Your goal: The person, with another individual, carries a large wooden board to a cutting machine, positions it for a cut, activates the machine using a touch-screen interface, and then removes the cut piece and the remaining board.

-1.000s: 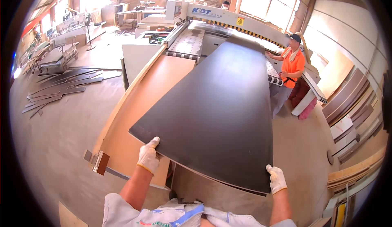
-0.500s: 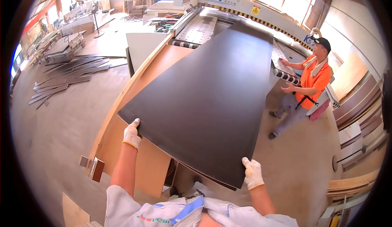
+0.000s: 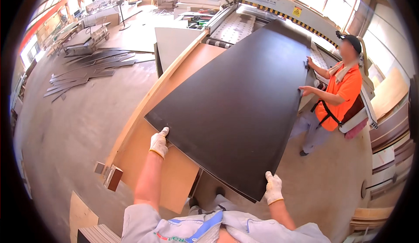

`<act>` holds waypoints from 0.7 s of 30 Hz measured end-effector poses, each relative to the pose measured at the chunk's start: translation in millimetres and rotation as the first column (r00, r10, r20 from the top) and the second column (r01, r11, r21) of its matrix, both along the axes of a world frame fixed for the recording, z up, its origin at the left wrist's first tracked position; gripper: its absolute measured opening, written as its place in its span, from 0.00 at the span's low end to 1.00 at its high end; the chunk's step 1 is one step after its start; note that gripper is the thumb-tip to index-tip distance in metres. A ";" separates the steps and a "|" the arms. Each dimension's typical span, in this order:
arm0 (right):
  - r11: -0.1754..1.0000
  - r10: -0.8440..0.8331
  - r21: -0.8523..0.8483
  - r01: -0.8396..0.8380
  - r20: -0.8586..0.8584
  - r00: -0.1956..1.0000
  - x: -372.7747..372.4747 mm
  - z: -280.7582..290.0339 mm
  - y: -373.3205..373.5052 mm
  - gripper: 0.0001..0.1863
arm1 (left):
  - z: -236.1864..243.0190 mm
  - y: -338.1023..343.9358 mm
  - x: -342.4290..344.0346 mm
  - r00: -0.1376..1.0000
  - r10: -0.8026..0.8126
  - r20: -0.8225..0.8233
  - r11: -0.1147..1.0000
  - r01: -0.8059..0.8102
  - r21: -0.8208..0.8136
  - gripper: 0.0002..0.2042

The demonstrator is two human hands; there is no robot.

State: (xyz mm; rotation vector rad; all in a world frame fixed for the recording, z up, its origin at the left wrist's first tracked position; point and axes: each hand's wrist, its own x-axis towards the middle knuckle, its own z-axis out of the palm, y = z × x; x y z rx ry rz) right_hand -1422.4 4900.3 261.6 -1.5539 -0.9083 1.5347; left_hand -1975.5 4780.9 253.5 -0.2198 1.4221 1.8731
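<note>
A large dark panel (image 3: 235, 107) stretches from in front of me to the machine at the back. My left hand (image 3: 159, 142), in a white glove, grips its near left edge with the thumb on top. At the near right corner, my right hand (image 3: 273, 187), gloved too, has its thumb over the side edge and its fingers partly hidden. A co-worker in an orange shirt (image 3: 347, 83) stands on the right, both hands at the panel's right edge. Under the panel's left side lies a light brown board (image 3: 172, 179), bordered by a long wooden rail (image 3: 148, 86).
The panel saw's beam (image 3: 273, 3), with a striped edge, spans the back. Dark offcut strips (image 3: 87, 70) lie on the floor at left. A wooden block (image 3: 113, 177) sits by the rail's near end. Boards (image 3: 384, 155) lean along the right wall.
The co-worker's hands have come to the panel's right edge; before, they were apart from it. The whole view has shifted, with the scene lying further right. My hands keep their grip.
</note>
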 end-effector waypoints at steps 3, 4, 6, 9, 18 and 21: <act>0.999 0.033 -0.027 -0.033 0.016 0.999 9.0 -5.1 4.1 0.19 | 3.0 -12.3 10.0 0.999 0.044 0.026 0.999 -0.045 0.020 0.14; 1.000 0.009 -0.004 -0.009 -0.008 1.000 13.5 -11.7 6.6 0.18 | 10.0 -12.2 15.0 0.999 0.033 0.018 0.999 -0.033 0.012 0.14; 0.999 -0.011 -0.032 0.008 -0.064 0.998 8.3 -7.2 3.5 0.18 | 14.0 -25.1 18.8 0.999 0.035 0.004 0.999 -0.035 0.018 0.15; 1.000 -0.012 -0.028 0.013 0.015 1.000 11.4 -10.5 4.7 0.20 | -5.1 -42.3 25.3 0.995 0.090 -0.049 0.996 -0.091 -0.020 0.18; 0.989 0.100 -0.109 -0.096 0.036 0.994 37.0 0.6 4.8 0.30 | -35.8 -100.8 72.5 0.998 0.043 -0.035 0.954 -0.051 -0.297 0.47; 0.983 0.118 -0.139 -0.119 -0.016 0.993 40.4 5.5 -0.9 0.29 | -24.0 -120.0 87.5 0.999 0.021 -0.044 0.927 -0.036 -0.374 0.51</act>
